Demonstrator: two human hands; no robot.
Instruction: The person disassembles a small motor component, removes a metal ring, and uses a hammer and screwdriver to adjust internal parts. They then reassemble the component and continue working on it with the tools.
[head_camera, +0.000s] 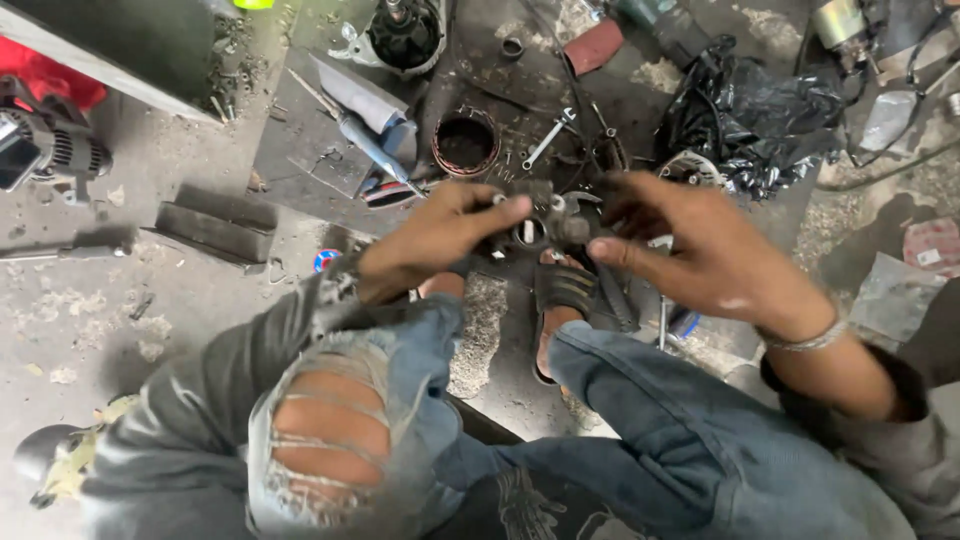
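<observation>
Both hands meet above the knees around a small, dark grey metal motor part (535, 225) with a round bore in its middle and blocky, greasy lugs about it. The left hand (435, 238) grips its left side, fingers curled over the top edge and the thumb laid flat across the front, closed firmly on the metal. The right hand (700, 250) comes in from the right, the fingers half bent and spread; its fingertips (600, 250) press against the right side of the part, a looser hold than the left. A thin, silvery metal bracelet (805, 340) circles the right wrist.

The part hangs in the air over a black rubber sandal (565, 288) and the rough, stained concrete floor (120, 310). In the near foreground are pale blue, torn denim jeans (400, 400), frayed into threads over the left knee.

Farther off, on the dirty floor, lie a rusty round metal ring with copper windings (465, 143), a small shiny steel spanner (547, 138) just right of it, and a blue-handled screwdriver (365, 140) to its left. A crumpled, glossy black plastic bag (755, 120) sits at far right. At far centre stands a round black motor housing (405, 35). On the left edge rests a ribbed grey alternator (55, 150), and nearer lies a flat dark metal bar (215, 225).
</observation>
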